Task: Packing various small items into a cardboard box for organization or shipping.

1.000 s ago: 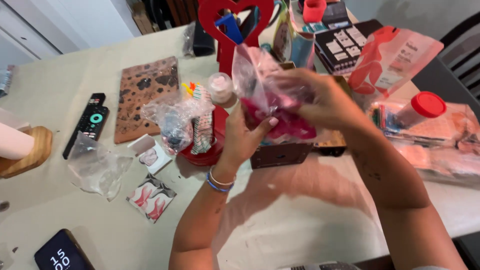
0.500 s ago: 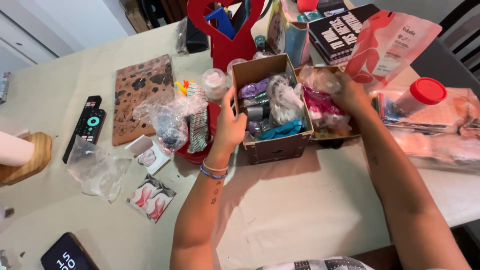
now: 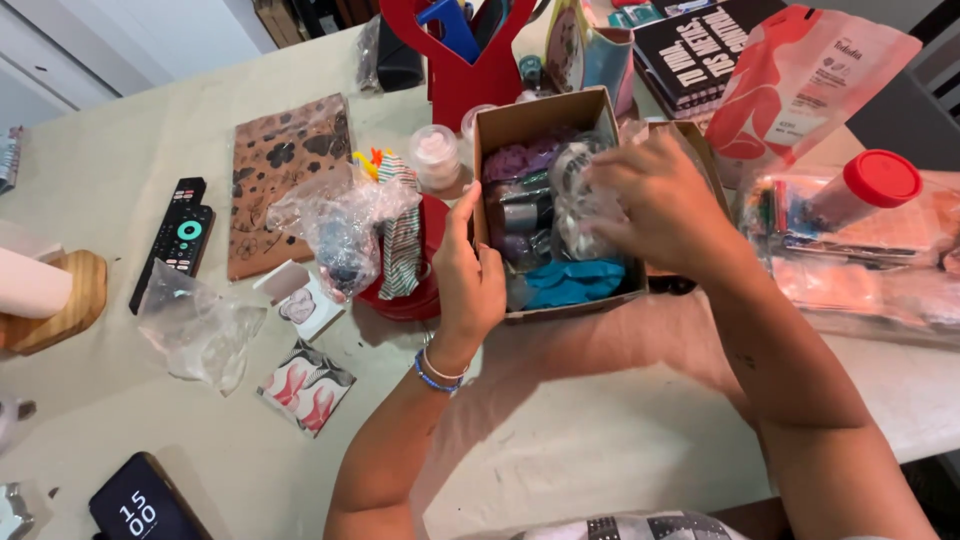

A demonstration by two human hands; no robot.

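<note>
A small open cardboard box (image 3: pixel 533 117) stands on the table, packed with clear plastic bags of small items, purple, grey and a blue one (image 3: pixel 572 282) at the front. My left hand (image 3: pixel 468 285) grips the box's near left wall. My right hand (image 3: pixel 655 205) reaches into the box from the right, its fingers closed on a clear plastic bag (image 3: pixel 572 205) with pale contents. A second open box sits behind my right hand, mostly hidden.
Left of the box: a red round dish (image 3: pixel 425 290), a clear bag of trinkets (image 3: pixel 340 235), a brown flowered card (image 3: pixel 282 175), a remote (image 3: pixel 175 245), a phone (image 3: pixel 140 505). A red heart-shaped holder (image 3: pixel 470 70) stands behind. A red-lidded jar (image 3: pixel 860 195) and a pink pouch (image 3: pixel 800 85) lie to the right.
My right hand put the bag of pink items down on the right, then moved left into the box onto a clear bag. My left hand went to the box's left wall.
</note>
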